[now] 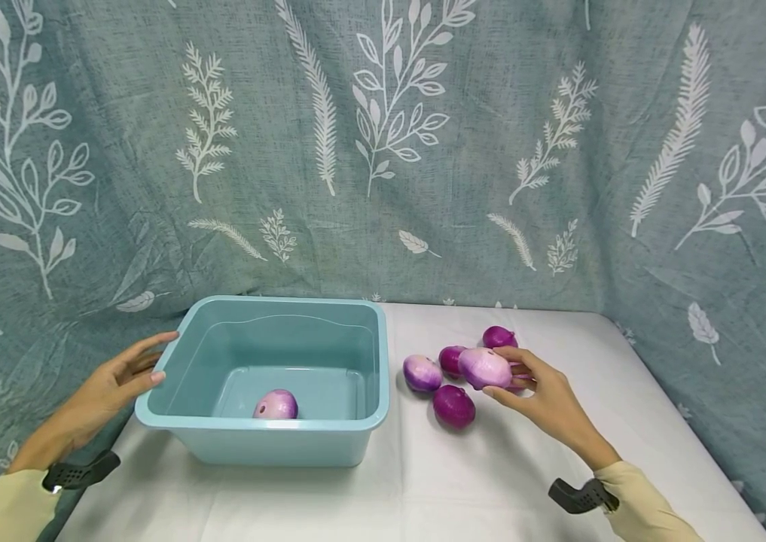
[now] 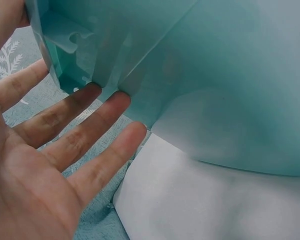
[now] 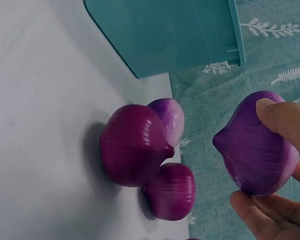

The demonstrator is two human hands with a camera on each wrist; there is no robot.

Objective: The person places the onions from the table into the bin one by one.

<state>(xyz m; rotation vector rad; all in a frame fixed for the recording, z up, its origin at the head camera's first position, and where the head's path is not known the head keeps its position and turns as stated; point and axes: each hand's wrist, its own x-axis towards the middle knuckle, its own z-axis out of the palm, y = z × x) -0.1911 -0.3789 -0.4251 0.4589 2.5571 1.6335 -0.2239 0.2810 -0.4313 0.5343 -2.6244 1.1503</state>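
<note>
My right hand (image 1: 545, 388) pinches a pale purple-and-white onion (image 1: 484, 368) between thumb and fingers, raised over several other onions. In the right wrist view this onion (image 3: 255, 145) shows a darker purple, pointed end. Under and around it lie a dark purple onion (image 1: 453, 406), a pale purple one (image 1: 422, 373) and more dark ones, partly covered. My left hand (image 1: 114, 384) is at the left rim of a light blue plastic basin (image 1: 263, 426), its fingers straight against the outer wall in the left wrist view. One pale onion (image 1: 277, 405) lies inside, its lower part hidden by the front wall.
The basin stands on the left part of a table with a white cover (image 1: 301, 504). A blue-green curtain (image 1: 383, 226) with white leaf prints hangs behind and along both sides. Another dark onion (image 1: 498, 336) lies farther back, beyond the right hand.
</note>
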